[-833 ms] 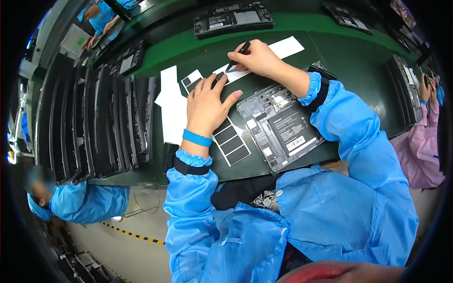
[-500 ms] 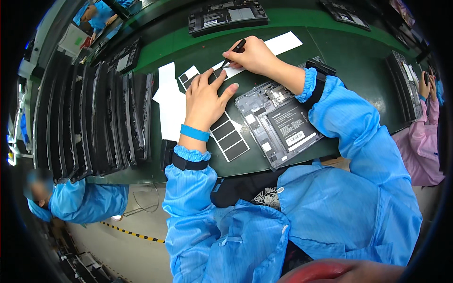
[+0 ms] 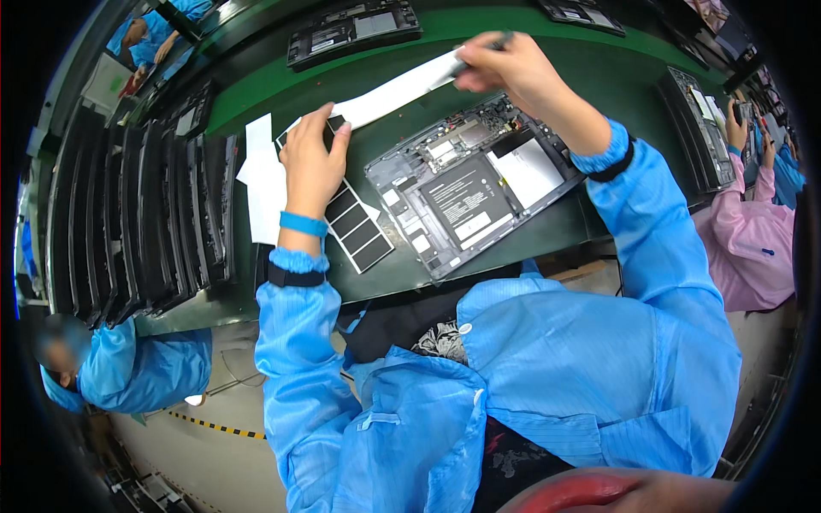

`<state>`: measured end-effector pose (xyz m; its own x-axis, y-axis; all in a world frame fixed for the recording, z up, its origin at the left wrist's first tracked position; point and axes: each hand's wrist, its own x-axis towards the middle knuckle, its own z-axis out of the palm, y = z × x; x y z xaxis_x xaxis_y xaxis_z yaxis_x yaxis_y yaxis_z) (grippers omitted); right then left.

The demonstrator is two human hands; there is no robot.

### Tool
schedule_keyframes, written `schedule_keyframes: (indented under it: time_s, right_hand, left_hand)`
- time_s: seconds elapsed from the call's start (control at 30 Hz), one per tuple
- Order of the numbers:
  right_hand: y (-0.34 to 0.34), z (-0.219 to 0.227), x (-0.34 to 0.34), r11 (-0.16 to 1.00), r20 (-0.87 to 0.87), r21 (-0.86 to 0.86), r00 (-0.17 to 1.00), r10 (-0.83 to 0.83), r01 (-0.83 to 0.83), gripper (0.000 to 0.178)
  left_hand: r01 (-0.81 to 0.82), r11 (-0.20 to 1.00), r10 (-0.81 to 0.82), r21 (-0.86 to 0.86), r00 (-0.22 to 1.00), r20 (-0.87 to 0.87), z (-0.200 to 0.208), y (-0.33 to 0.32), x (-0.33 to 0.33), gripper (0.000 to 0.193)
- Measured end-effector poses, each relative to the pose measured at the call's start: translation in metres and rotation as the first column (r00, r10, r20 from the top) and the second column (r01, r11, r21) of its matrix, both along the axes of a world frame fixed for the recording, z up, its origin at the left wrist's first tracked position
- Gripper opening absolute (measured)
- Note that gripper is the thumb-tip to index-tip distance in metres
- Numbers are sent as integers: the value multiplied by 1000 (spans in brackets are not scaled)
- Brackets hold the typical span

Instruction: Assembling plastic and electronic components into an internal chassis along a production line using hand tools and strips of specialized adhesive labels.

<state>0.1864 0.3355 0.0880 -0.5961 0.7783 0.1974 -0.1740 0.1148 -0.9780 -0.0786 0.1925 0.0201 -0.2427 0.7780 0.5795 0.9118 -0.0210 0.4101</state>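
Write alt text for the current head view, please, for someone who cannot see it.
A person in a blue smock has the left hand over a sheet of black rectangles and holds a slim dark tool in the right hand, near a white strip. An opened electronic device lies on the green table; dark panels stand in a row at left.

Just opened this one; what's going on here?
A person's left hand rests on a sheet of black rectangles, while the right hand grips a slim dark tool near a white strip. An opened electronic device lies right of the sheet, and dark panels stand in a row farther left.
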Motion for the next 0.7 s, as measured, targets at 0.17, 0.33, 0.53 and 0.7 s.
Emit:
schedule_keyframes:
  time_s: [0.17, 0.33, 0.53, 0.7]
  right_hand:
    - [-3, -34, 43, 981, 141, -194, 990, -3, 30, 24]
    - [3, -37, 45, 985, 49, -174, 999, -9, 17, 24]
    - [-1, -44, 47, 989, 0, -145, 999, -40, 40, 25]
    - [-1, -47, 48, 984, -96, -163, 991, -93, 76, 23]
  left_hand:
    - [33, 999, -32, 0, 985, 170, 40, -5, 51, 23]
    - [379, 872, -80, -311, 736, 672, 57, 1, 97, 30]
    - [407, 811, -15, -420, 732, 681, 40, 28, 101, 26]
    - [245, 907, -190, -343, 964, 186, 41, 39, 104, 18]
